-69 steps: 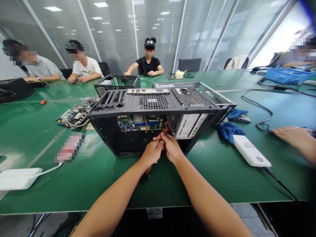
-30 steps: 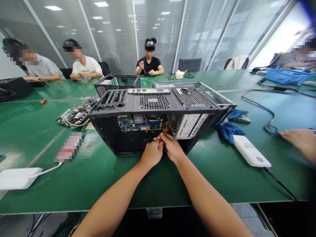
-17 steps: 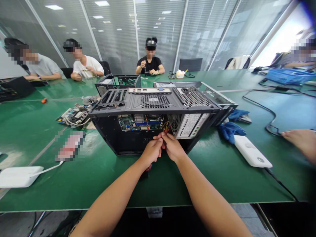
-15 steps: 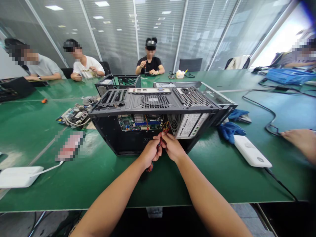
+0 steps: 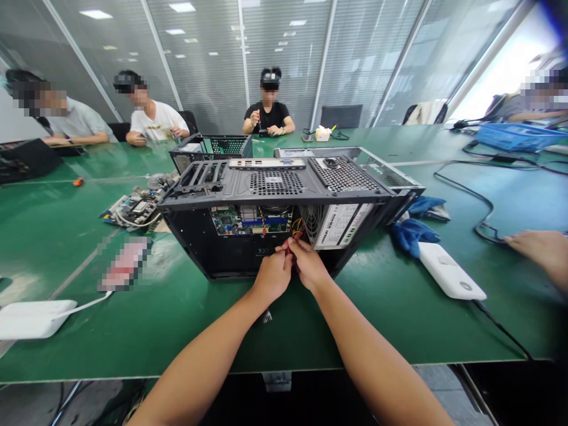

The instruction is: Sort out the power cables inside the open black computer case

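Note:
A black computer case lies on the green table with its open side facing me. Inside it show a green motherboard and, on the right, a power supply with a white label. Red and yellow cables run from the power supply down to my fingers. My left hand and my right hand meet at the case's front edge, both closed on the cable bundle. A cable end with a connector hangs out below my left hand.
Left of the case are a loose circuit board, a phone and a white power bank. On the right lie blue gloves, a white device and another person's hand. People sit across the table.
My left hand has turned over slightly on the cables, its back now more toward me. The coloured cable loop below it has given way to a connector end.

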